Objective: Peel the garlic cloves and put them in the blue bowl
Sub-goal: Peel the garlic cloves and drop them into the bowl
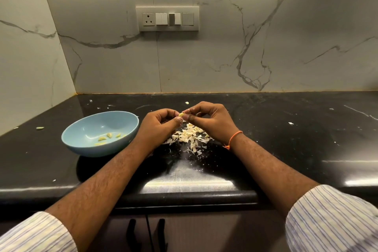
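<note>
Both forearms extended, converging; left hand (161, 124) and right hand (210, 120) fingertips meeting, pinch grip.

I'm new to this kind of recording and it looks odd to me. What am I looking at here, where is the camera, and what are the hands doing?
There is no machine here: a person works with two bare hands. The single picture comes from a wide-angle camera worn on the person's head, looking forward and down, so both forearms reach in from below.

The left hand and the right hand meet above a glossy black stone counter and together pinch one small pale garlic clove between their fingertips.

Below the hands lies a heap of papery white garlic skins. To the left stands a round light-blue bowl holding a few peeled yellowish cloves. Small scraps lie scattered on the counter. Behind is a marble-patterned wall with a white switch-and-socket panel.
</note>
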`<action>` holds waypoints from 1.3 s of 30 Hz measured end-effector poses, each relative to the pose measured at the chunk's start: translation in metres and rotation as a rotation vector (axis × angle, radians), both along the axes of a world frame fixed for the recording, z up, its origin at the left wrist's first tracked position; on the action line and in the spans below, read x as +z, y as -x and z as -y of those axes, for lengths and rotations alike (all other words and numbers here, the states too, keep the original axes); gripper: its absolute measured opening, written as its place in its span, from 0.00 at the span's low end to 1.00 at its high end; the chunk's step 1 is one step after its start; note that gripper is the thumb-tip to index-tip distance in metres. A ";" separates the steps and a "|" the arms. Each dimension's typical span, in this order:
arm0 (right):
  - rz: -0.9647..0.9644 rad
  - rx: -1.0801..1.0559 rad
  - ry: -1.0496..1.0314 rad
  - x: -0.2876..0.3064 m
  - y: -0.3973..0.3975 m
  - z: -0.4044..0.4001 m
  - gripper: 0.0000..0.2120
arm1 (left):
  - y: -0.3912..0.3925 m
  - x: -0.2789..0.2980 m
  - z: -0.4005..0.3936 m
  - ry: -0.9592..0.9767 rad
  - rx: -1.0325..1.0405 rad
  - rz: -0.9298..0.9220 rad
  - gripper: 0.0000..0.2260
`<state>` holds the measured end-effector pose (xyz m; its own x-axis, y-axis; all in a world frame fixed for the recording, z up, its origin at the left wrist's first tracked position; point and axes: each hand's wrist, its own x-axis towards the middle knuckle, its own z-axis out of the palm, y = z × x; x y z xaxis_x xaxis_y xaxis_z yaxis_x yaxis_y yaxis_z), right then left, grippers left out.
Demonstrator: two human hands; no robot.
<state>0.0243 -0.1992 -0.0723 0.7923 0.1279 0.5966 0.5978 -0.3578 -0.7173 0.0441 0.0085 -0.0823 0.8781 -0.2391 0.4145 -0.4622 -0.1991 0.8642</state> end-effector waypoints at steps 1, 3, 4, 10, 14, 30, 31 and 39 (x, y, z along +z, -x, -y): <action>0.006 0.009 0.007 0.001 0.000 0.000 0.06 | -0.001 -0.001 0.000 -0.004 0.014 -0.002 0.02; -0.017 0.006 -0.009 0.002 0.000 0.002 0.05 | -0.001 -0.002 0.000 -0.039 0.049 0.039 0.03; -0.036 -0.012 -0.014 0.002 -0.001 0.003 0.05 | 0.000 -0.002 0.001 -0.053 0.058 0.068 0.04; -0.022 -0.182 0.209 -0.002 -0.002 0.003 0.01 | 0.011 0.002 0.003 -0.092 0.026 0.246 0.13; 0.011 -0.177 0.223 -0.001 0.001 0.003 0.05 | 0.012 0.003 0.003 -0.109 0.082 0.293 0.12; 0.202 -0.176 0.368 -0.003 0.000 -0.002 0.05 | 0.010 0.003 0.005 -0.046 0.084 0.179 0.05; 0.211 -0.175 0.365 -0.003 0.000 -0.002 0.05 | 0.009 0.004 0.004 -0.012 0.061 0.132 0.05; 0.052 -0.127 0.120 -0.004 -0.005 -0.002 0.06 | 0.006 0.002 0.003 0.202 -0.057 -0.144 0.10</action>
